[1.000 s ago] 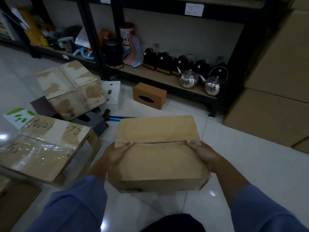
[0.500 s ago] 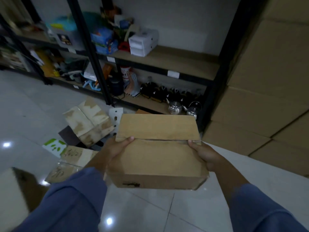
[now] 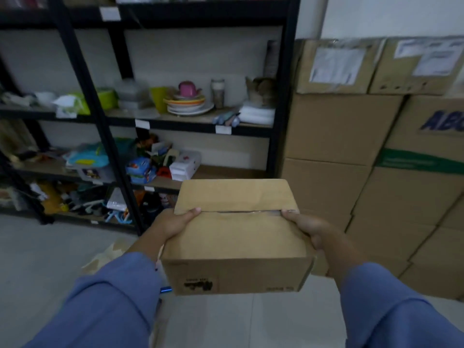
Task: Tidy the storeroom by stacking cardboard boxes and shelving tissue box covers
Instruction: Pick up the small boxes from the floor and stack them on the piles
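I hold a small brown cardboard box (image 3: 238, 237) level in front of my chest, its taped flaps closed on top. My left hand (image 3: 173, 223) grips its left end, thumb lying on the top seam. My right hand (image 3: 310, 228) grips the right end the same way. A tall stack of big cardboard boxes (image 3: 376, 136) fills the right side, just beyond the box I carry. No tissue box cover shows in this view.
A black metal shelving unit (image 3: 282, 96) stands ahead on the left, its shelves crowded with plates, cups, packets and toys. A pale box flap (image 3: 108, 254) and a blue tool tip (image 3: 166, 289) lie on the grey tiled floor below my left arm.
My view has risen from the floor to the upper shelves and the box stack. The carried box stays in both hands. The floor boxes and wooden tissue cover dropped out of sight.
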